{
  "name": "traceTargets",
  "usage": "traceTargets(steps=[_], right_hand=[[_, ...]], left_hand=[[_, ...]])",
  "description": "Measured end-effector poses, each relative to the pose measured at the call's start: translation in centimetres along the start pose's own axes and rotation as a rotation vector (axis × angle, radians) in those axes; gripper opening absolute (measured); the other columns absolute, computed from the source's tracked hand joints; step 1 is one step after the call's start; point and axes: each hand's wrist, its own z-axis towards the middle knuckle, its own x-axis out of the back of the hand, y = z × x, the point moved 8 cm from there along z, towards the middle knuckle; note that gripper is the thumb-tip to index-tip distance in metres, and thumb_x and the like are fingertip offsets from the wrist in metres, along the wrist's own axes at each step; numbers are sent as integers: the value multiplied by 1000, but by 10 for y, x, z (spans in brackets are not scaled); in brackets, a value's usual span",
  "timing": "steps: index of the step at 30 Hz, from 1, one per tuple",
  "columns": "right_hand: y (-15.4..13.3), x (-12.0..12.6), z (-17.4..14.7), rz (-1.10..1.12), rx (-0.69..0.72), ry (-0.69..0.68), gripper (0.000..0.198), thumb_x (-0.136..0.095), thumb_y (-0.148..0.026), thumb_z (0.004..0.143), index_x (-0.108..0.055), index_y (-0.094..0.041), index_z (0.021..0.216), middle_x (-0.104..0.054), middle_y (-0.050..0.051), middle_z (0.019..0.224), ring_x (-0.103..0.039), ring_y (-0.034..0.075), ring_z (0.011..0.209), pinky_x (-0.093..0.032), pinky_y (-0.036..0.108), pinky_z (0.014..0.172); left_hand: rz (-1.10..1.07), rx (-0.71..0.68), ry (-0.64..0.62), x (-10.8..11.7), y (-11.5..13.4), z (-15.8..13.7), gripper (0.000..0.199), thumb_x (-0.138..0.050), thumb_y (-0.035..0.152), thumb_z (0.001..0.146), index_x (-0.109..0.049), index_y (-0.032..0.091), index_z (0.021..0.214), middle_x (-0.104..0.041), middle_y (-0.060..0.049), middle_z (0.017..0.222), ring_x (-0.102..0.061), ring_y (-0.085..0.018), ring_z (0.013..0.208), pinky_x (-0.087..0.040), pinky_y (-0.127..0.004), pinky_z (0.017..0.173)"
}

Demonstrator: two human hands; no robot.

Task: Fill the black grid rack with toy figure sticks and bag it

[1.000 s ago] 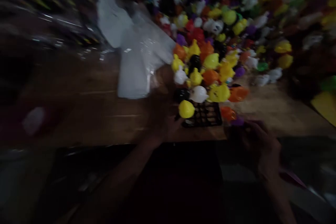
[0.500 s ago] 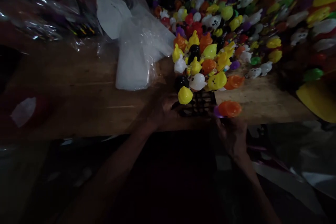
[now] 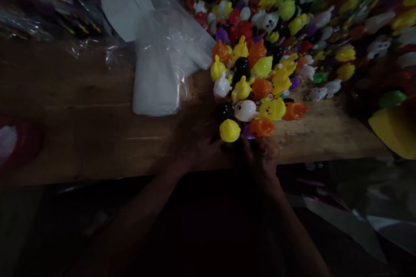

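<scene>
Plastic novelty toys with coloured figure heads stand packed upright in a black grid rack, which the heads and shadow now mostly hide. My right hand is closed around the lower part of an orange-headed toy at the front row. A purple part shows at that toy's left side. Just left of it is a yellow-headed toy at the front corner. My left hand is in deep shadow at the rack's front left corner, its fingers seeming closed on the edge. A black-headed toy and a white-headed toy stand behind.
Clear plastic bags lie left of the rack on the wooden table. A large pile of similar toys covers the back and right. A red container sits at far left, a yellow object at the right edge.
My right hand has carried the orange-headed toy left, from beside the rack to the front row next to the yellow-headed toy. My left hand stays at the rack's corner. The view has shifted slightly.
</scene>
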Motion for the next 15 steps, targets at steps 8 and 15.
traceTargets(steps=[8, 15], right_hand=[[-8, 1, -5, -92, 120, 144, 15, -55, -28, 97, -68, -22, 98, -72, 9, 83, -68, 25, 82, -57, 41, 77], [-14, 9, -3, -16, 147, 121, 16, -53, -18, 93, -69, -23, 92, -71, 6, 81, -67, 23, 75, -57, 37, 68]], left_hand=[[16, -61, 41, 0, 3, 0, 19, -65, 28, 93, -71, 22, 110, -73, -6, 115, -66, -25, 112, -56, -43, 100], [12, -42, 120, 1, 9, -2, 10, -70, 21, 86, -73, 19, 96, -74, -7, 99, -70, -24, 96, -60, -40, 90]])
